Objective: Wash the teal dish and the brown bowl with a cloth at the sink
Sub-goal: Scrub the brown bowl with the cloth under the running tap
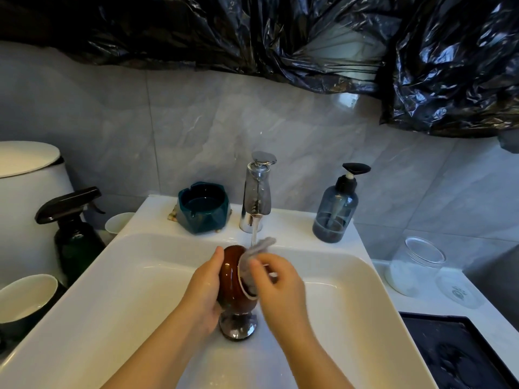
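My left hand [202, 287] grips the glossy brown bowl [232, 279], tipped on its side over the white sink [140, 276] with its mouth turned right. My right hand [276, 282] pinches a grey cloth [254, 256] and presses it into the bowl's opening. Water runs from the chrome faucet [257, 192] onto the cloth's upper end. The teal dish [202, 207] stands upright on the sink's back ledge, left of the faucet, holding some water.
A chrome drain plug [238, 325] sits under the bowl. A blue pump bottle [335, 209] stands right of the faucet. Left of the sink stand a dark spray bottle [74, 237], a paper cup [119, 223] and a white bowl [26, 296]. A clear jar [415, 265] stands at right.
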The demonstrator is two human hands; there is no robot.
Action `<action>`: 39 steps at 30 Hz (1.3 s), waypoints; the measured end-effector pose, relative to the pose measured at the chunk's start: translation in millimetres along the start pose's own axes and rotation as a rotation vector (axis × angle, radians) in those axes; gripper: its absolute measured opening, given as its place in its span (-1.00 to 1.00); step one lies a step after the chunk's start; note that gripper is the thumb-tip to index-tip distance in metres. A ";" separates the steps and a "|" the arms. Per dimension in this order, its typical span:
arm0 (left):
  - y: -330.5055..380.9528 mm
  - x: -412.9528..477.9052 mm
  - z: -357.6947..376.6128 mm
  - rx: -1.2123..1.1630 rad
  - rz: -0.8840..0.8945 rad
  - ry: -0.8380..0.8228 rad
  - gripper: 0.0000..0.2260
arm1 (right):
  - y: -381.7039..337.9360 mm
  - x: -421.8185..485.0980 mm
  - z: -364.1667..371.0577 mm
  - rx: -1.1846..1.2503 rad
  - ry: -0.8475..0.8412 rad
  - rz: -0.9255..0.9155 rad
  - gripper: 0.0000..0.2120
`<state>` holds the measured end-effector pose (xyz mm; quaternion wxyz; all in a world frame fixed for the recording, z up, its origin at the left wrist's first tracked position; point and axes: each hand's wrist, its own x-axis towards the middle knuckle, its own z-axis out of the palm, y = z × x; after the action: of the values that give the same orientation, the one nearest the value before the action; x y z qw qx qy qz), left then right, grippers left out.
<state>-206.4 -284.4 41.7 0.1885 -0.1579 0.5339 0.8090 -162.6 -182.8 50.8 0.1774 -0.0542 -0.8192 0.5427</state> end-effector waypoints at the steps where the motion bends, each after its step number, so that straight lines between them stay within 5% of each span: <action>1: -0.9 -4.2 2.6 0.012 0.022 -0.012 -0.62 | 5.3 -2.6 9.1 -0.210 -0.036 -0.087 -0.77; 4: -5.3 -11.2 8.3 0.070 0.068 -0.030 -0.66 | 15.8 3.0 20.4 -0.545 -0.007 -0.090 -0.50; 8: -8.2 -9.7 13.2 0.241 0.149 -0.024 -0.68 | 15.3 13.0 6.8 0.182 -0.077 0.298 -0.69; 10: -7.7 -7.1 12.5 0.301 0.177 -0.017 -0.68 | 12.2 8.0 2.8 0.265 -0.151 0.207 -0.79; 14: -4.2 -8.3 5.1 0.265 0.180 -0.041 -0.76 | 2.3 -1.1 10.5 -0.009 -0.215 -0.122 -0.63; 19: -1.7 -15.4 10.5 0.314 0.157 0.007 -0.72 | -2.9 9.2 -1.4 0.250 -0.134 0.208 -0.71; 23: -0.3 -12.2 14.3 0.267 0.158 0.022 -0.73 | -16.6 -5.0 0.9 0.278 -0.233 0.161 -0.63; 26: -3.6 -10.8 11.4 0.342 0.184 -0.007 -0.77 | -6.8 -1.6 10.2 0.123 -0.157 0.057 -0.69; 39: -4.3 -11.7 10.7 0.525 0.269 0.011 -0.71 | 0.5 7.0 12.3 0.241 -0.014 0.178 -0.76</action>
<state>-194.7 -274.6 47.6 0.1111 -0.0362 0.7420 0.6602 -173.4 -191.3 47.7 0.1282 -0.1013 -0.7412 0.6510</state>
